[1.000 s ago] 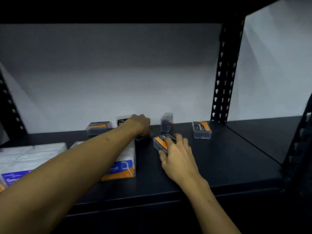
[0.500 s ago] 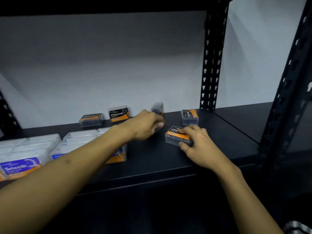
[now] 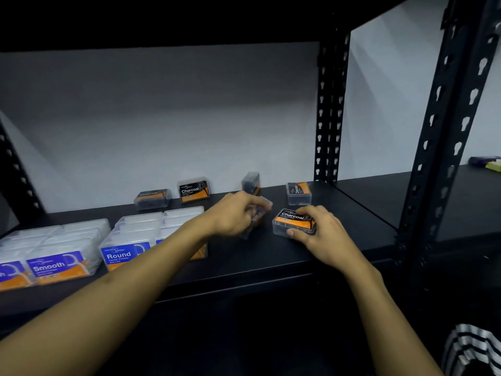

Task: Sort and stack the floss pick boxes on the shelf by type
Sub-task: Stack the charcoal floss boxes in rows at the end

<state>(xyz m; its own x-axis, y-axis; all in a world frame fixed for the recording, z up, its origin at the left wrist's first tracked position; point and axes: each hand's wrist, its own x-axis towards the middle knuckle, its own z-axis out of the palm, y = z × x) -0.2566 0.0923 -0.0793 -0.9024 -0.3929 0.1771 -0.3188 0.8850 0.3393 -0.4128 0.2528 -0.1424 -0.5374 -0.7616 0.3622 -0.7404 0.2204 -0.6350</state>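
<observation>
My right hand grips a Charcoal floss box that lies flat on the black shelf. My left hand is shut on another clear Charcoal box, tilted and partly hidden by the fingers, just left of the first. Several more Charcoal boxes stand along the back: one flat, one upright facing me, one on its end, one at the right. White Smooth boxes and Round boxes sit stacked at the left front.
Perforated black uprights stand at the back and at the right front. Beyond them lies a second shelf bay with small packages at the far right. A grey wall closes the back.
My left hand has drawn its Charcoal box from the back row toward the front, close to the box under my right hand. The view has shifted, showing more of the Smooth and Round stacks.
</observation>
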